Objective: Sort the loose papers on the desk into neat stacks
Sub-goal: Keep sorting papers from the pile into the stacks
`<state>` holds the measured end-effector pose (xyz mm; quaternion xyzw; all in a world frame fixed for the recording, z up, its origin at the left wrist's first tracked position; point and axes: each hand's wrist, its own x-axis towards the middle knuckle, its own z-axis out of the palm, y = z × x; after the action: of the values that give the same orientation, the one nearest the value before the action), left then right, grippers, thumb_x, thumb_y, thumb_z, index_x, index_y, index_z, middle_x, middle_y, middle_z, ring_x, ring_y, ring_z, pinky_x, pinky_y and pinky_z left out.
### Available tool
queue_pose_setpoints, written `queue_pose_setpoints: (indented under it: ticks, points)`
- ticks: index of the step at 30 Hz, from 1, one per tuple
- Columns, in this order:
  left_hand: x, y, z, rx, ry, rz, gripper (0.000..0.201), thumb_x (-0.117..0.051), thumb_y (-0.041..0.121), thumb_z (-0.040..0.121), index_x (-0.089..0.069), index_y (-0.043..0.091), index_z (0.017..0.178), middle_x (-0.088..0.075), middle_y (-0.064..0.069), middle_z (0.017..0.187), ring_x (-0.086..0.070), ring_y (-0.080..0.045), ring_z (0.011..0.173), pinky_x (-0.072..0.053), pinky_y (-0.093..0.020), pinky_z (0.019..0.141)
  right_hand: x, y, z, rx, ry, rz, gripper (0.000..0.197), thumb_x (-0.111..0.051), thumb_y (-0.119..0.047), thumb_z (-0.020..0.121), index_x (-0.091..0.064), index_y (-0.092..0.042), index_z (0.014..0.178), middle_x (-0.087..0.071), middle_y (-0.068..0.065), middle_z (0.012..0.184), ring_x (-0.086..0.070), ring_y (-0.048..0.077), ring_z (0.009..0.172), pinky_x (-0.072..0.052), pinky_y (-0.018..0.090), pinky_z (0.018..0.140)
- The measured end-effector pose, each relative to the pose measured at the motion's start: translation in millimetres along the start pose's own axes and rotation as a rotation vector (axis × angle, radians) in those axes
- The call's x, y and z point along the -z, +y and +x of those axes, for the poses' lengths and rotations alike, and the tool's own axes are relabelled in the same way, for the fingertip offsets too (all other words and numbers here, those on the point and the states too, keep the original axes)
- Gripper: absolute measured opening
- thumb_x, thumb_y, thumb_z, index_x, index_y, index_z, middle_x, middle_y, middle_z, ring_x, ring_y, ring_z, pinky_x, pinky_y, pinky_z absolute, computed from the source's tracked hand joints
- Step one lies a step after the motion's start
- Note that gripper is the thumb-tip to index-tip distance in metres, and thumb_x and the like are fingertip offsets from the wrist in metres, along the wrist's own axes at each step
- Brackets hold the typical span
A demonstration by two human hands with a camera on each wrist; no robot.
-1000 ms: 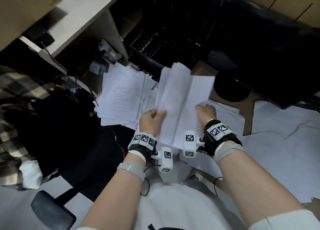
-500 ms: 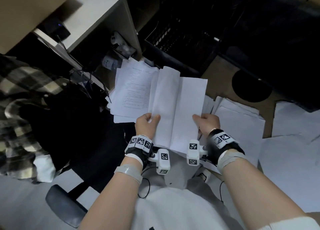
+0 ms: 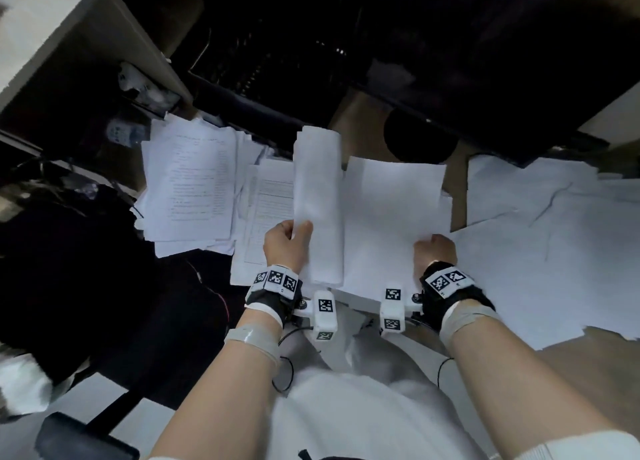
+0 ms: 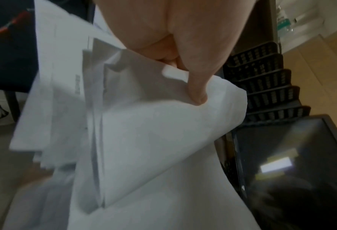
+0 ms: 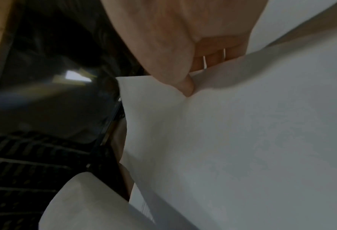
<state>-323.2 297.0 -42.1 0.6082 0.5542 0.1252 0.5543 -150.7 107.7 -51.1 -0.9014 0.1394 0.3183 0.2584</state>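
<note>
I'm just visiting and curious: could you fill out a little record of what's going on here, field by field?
Doer: a person with bare hands and wrist cameras
Left hand: grips a curled bundle of blank sheets
Right hand: pinches a flat blank sheet
Printed pile: lies left of the hands, edges uneven
Loose sheets: spread at the right
Behind the papers: a dark monitor, a black tray

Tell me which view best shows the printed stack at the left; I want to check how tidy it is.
The head view: the printed stack lies whole there, its edges fanned unevenly. The left wrist view shows only blurred sheets behind the left hand; the right wrist view shows none of it.
</note>
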Motion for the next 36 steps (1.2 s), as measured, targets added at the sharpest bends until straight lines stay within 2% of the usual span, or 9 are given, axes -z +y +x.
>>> queue_pose_setpoints:
  ticks: [4,7,9,12,15,19,21,27,36]
  points:
    - [-38,1,-20,0.010,-0.014,0.039,0.039,-0.070,0.041,0.078,-0.062,0.004,0.067,-0.062,-0.011,0.061,-0.051,-0.017,0.056,-0.047,-0.033,0.055,21,28,24,0.003,-0.049,0.024,0.028,-0.050,-0.010,0.094,-0.065,0.002,0.115,-0.065,0.021,0.121,-0.060,0.038,0.111,-0.043,0.032,0.085]
    - [-51,1,-33,0.032,-0.017,0.070,0.029,-0.079,0.040,0.072,-0.073,0.012,0.075,-0.073,-0.001,0.069,-0.067,-0.022,0.067,-0.055,-0.034,0.065,24,30,23,-0.013,-0.147,0.172,0.048,-0.061,-0.015,0.091,-0.049,-0.003,0.136,-0.057,0.015,0.134,-0.054,0.035,0.122,-0.042,0.031,0.089]
    - [-56,5,-40,0.052,-0.007,0.083,0.024,-0.087,0.030,0.071,-0.069,0.014,0.068,-0.068,0.006,0.062,-0.061,-0.016,0.060,-0.051,-0.029,0.060,26,23,18,0.023,-0.160,0.221,0.067,-0.068,-0.024,0.087,-0.037,-0.011,0.145,-0.047,0.012,0.145,-0.046,0.033,0.130,-0.042,0.035,0.096]
    - [-61,14,-51,0.049,0.011,0.118,0.036,-0.092,0.029,0.063,-0.059,0.017,0.060,-0.060,0.007,0.056,-0.053,-0.014,0.055,-0.049,-0.033,0.058,27,7,7,0.151,-0.293,0.314,0.064,-0.073,-0.031,0.083,-0.047,-0.015,0.139,-0.055,0.007,0.137,-0.056,0.021,0.116,-0.045,0.033,0.093]
    - [-64,19,-59,0.008,-0.027,0.188,0.045,-0.092,0.035,0.059,-0.053,0.012,0.061,-0.056,-0.003,0.056,-0.048,-0.018,0.054,-0.048,-0.038,0.056,30,-17,-17,0.154,-0.499,0.435,0.081,-0.074,-0.054,0.079,-0.041,-0.017,0.142,-0.059,0.003,0.125,-0.064,0.020,0.106,-0.051,0.039,0.091]
    - [-61,27,-61,-0.094,-0.067,0.258,0.052,-0.090,0.035,0.062,-0.046,0.008,0.062,-0.046,0.003,0.055,-0.039,-0.018,0.054,-0.035,-0.033,0.054,25,-48,-29,0.159,-0.481,0.339,0.125,-0.071,-0.087,0.043,-0.040,-0.015,0.141,-0.059,0.001,0.127,-0.060,0.023,0.110,-0.050,0.047,0.097]
    - [-52,29,-57,-0.114,-0.097,0.266,0.047,-0.091,0.032,0.063,-0.054,0.004,0.070,-0.054,0.000,0.061,-0.047,-0.019,0.058,-0.043,-0.037,0.056,20,-60,-34,0.142,-0.431,0.322,0.113,-0.075,-0.079,0.043,-0.050,-0.012,0.131,-0.064,0.004,0.117,-0.063,0.022,0.101,-0.054,0.042,0.088]
    - [-8,27,-40,-0.109,-0.086,0.091,0.030,-0.083,0.025,0.078,-0.064,0.003,0.077,-0.063,-0.006,0.067,-0.052,-0.008,0.057,-0.041,-0.021,0.055,-1,-79,-52,0.077,-0.402,0.410,0.022,-0.055,-0.019,0.089,-0.059,0.000,0.099,-0.065,0.019,0.095,-0.064,0.034,0.089,-0.060,0.043,0.077]
    - [61,13,4,-0.072,0.063,-0.004,0.018,-0.070,0.023,0.091,-0.065,0.012,0.077,-0.070,0.002,0.078,-0.063,-0.013,0.070,-0.045,-0.012,0.057,-44,-80,-56,0.276,-0.278,0.210,0.014,-0.055,-0.017,0.082,-0.057,-0.007,0.072,-0.050,0.008,0.070,-0.047,0.016,0.068,-0.038,0.025,0.061]
